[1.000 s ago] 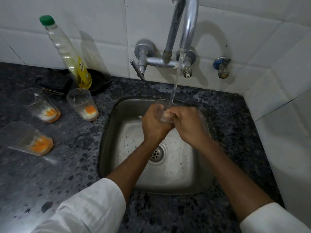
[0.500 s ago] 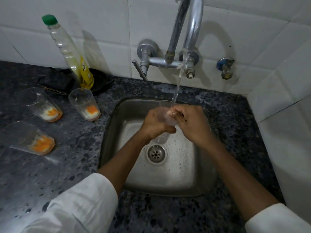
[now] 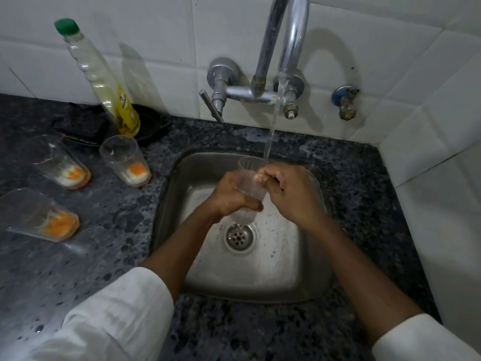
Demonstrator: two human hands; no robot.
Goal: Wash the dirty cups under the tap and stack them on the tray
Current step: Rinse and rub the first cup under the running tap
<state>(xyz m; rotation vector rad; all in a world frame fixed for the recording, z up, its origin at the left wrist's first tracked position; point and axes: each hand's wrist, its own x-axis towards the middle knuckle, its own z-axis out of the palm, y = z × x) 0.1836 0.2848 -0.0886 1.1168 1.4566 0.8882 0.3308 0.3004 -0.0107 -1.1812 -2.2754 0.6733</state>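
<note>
Clear plastic tumbler (image 3: 248,183), ribbed and tapering toward its base, is being held over the middle of the square stainless-steel sink (image 3: 307,277), directly above the round drain (image 3: 239,237), so that rinse water is falling straight into the bowl rather than onto the speckled dark granite counter (image 3: 109,246). Its long axis is standing close to upright, leaning slightly away from the person, with the open mouth pointing up and back toward the curved chrome wall tap (image 3: 291,48); the thin stream is running down just at the far rim, probably to fill and flush it. The left hand (image 3: 229,196) is wrapping its fingers around the lower body to steady it, while the right hand (image 3: 291,194) is curling over the rim, its fingertips apparently rubbing the wall, though whether they are reaching inside is hard to tell. Three more clear tumblers with orange and white dregs (image 3: 127,162) are waiting on the counter to the left, beside a tall green-capped bottle of yellow dish liquid (image 3: 104,82), within easy reach. No tray is clearly identifiable.
</note>
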